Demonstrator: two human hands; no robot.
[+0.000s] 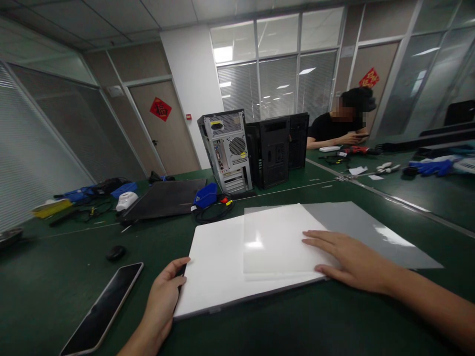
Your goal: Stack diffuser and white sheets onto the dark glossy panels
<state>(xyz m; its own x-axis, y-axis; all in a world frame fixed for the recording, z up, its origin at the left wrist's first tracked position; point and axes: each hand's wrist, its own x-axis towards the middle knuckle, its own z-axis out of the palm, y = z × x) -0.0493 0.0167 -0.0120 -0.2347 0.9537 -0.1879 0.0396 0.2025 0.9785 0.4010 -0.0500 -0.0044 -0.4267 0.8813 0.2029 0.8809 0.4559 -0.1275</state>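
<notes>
A flat white panel (215, 267) with a thin dark edge lies in front of me on the green table. My left hand (163, 291) grips its left edge, thumb and index finger on the rim. Partly over the panel, and reaching past it to the right, is a translucent plastic sheet (356, 227) with a glossy shine. My right hand (341, 257) rests on this sheet near the panel's right end, fingers stretched out and apart. The panel's right side shows only faintly or is hidden under the sheet and hand.
A phone (106, 309) and a small black round item (116, 253) lie at left. Behind the panel are a dark flat panel (166, 198), a blue bin (206, 195), a cable and an upright computer case (230, 153). Across the table sits a person (326, 126).
</notes>
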